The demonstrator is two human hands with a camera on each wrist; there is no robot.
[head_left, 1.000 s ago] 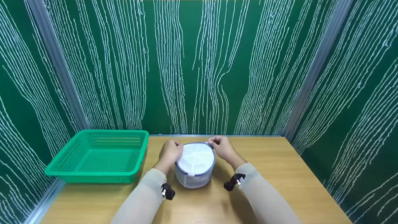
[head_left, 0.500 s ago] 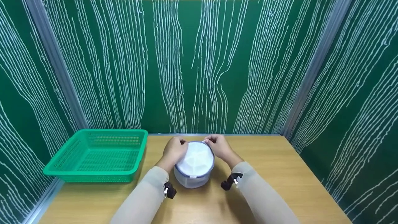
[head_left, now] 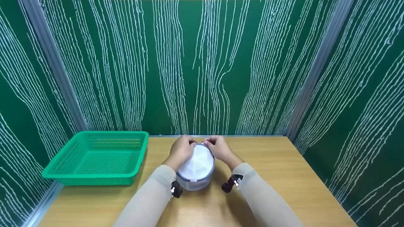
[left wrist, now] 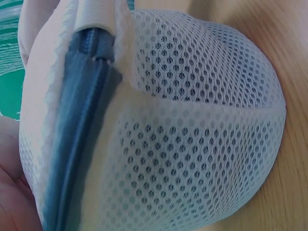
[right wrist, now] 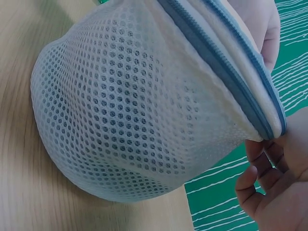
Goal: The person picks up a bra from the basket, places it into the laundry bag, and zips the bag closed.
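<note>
A round white mesh laundry bag (head_left: 197, 164) with a blue zipper around its top rim stands upright on the table. In the head view, my left hand (head_left: 183, 149) grips the rim at the back left. My right hand (head_left: 219, 148) pinches the rim at the back right, close to the left. The left wrist view shows the zipper (left wrist: 79, 130) with its teeth together near a white tab. In the right wrist view the two blue zipper tracks (right wrist: 226, 72) lie apart and converge at the right fingers (right wrist: 262, 163). The bag's inside is hidden.
A green plastic basket (head_left: 139, 167) with slotted sides stands to the left of the bag. The wooden table (head_left: 268, 176) is bounded at the back and sides by green panels (head_left: 268, 63) with white wavy lines and grey metal posts (head_left: 304, 85).
My left hand has moved right and back along the rim. My right hand has shifted slightly left, so the hands are closer together. The bag has stayed about where it was.
</note>
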